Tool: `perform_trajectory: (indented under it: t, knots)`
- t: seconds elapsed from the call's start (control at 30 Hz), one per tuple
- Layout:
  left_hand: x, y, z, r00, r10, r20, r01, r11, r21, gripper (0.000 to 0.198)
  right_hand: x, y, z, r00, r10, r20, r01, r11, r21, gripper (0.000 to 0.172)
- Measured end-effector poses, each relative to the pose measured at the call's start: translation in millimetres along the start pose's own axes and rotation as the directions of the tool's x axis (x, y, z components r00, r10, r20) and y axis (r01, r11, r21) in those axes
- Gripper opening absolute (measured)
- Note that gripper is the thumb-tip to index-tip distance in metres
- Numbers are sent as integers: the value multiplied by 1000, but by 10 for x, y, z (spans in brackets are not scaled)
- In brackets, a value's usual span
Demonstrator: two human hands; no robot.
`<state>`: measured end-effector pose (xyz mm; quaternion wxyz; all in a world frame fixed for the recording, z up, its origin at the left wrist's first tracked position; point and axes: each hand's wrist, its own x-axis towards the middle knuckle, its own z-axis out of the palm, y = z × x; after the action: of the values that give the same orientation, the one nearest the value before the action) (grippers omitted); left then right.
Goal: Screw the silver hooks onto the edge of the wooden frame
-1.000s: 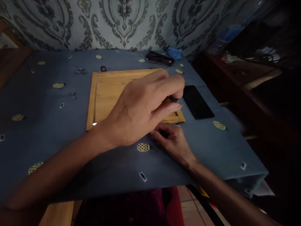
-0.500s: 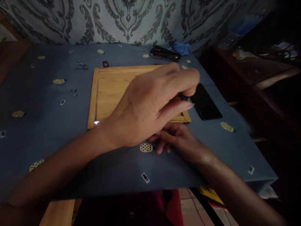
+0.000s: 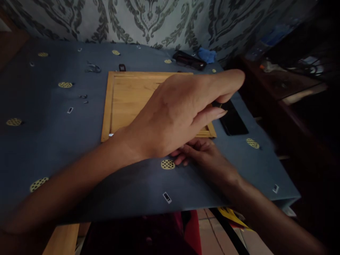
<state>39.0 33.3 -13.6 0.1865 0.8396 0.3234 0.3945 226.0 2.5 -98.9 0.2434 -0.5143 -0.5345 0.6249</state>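
Observation:
A light wooden panel with a raised frame [image 3: 132, 101] lies flat on the table. My left hand [image 3: 183, 109] reaches across its right part, fingers curled and thumb pressed in. A sliver of a dark handle with a trace of yellow [image 3: 217, 104] shows between finger and thumb; the rest is hidden behind the hand. At the panel's near edge, my right hand [image 3: 203, 152] rests with its thumb and fingers bent together. Its fingertips are partly covered by my left hand, and what they pinch cannot be made out.
A black phone [image 3: 233, 118] lies right of the panel. Behind stand a dark glasses case [image 3: 190, 60] and a blue cloth [image 3: 207, 55]. Small metal screws [image 3: 83, 96], a grey metal piece [image 3: 92, 67] and a brown square ring [image 3: 122, 67] lie on the patterned tablecloth [image 3: 53, 141].
My left hand has shifted to the right, and less of the dark handle shows in it. The right hand stays at the panel's near edge. The view has moved slightly.

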Motion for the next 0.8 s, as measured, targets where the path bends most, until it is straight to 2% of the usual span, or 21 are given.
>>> perform_trajectory:
  t: [0.1, 0.23, 0.37, 0.43, 0.53, 0.67, 0.8]
  knots:
    - [27, 2, -15, 1000, 3, 3, -3, 999, 35, 17, -6, -18, 18, 999, 30, -28, -29, 999, 35, 39]
    - [57, 14, -59, 1000, 5, 15, -7, 988, 151, 4, -16, -35, 43, 998, 49, -48, -47, 998, 47, 39]
    - [48, 11, -109, 994, 111, -15, -105, 968, 229, 39, -24, -31, 52, 997, 42, -61, -39, 998, 54, 38]
    - [34, 7, -110, 991, 134, -29, -124, 965, 233, 46, -26, -28, 53, 997, 46, -62, -43, 998, 55, 38]
    - [22, 3, -84, 989, 145, -22, -135, 961, 242, 31, -27, -27, 53, 997, 49, -65, -46, 998, 43, 39]
    - [25, -8, -58, 988, 151, -19, -142, 958, 248, 29, -24, -24, 50, 998, 24, -62, -24, 1000, 8, 39]
    - [24, -36, -57, 989, 144, -27, -134, 962, 238, 12, -19, -23, 50, 998, 7, -54, -8, 1000, -13, 40]
